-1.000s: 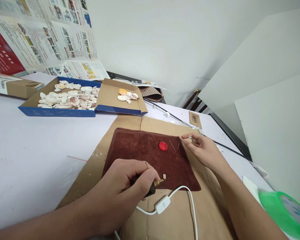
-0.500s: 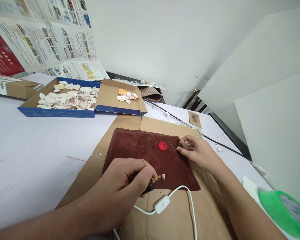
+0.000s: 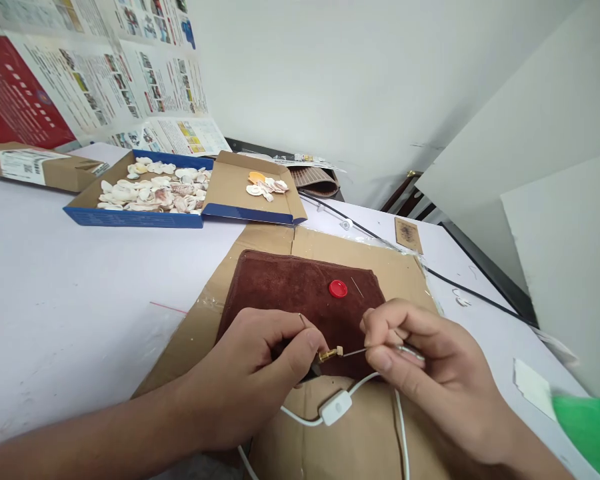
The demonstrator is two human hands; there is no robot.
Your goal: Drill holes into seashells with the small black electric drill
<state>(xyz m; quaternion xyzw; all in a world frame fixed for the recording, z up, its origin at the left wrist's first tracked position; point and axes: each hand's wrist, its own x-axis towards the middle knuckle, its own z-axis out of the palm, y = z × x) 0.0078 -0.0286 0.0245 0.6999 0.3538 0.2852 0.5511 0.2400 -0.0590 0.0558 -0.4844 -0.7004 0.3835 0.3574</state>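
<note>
My left hand (image 3: 275,367) is closed around a black mini rotary tool with a brass chuck (image 3: 330,355), which points right. A small beige piece (image 3: 340,351) sits at the chuck's front end. In my right hand (image 3: 430,367), thumb and fingers pinch a thin metal rod (image 3: 355,352). Its tip points left and lies close to the beige piece; whether they touch I cannot tell. Beneath both hands is a dark brown cloth (image 3: 280,280). It bears a red cap (image 3: 338,289) and a loose thin needle (image 3: 357,287).
A white cord with an inline switch (image 3: 336,407) crosses the cardboard sheet (image 3: 350,447) in front. Behind, a blue-edged box (image 3: 130,219) holds many shells, with several more on its lid (image 3: 225,187). Green tape (image 3: 587,427) lies at right.
My right hand has come back from the cloth's far right edge toward my left hand, bringing the thin rod beside the beige piece. The view has shifted slightly.
</note>
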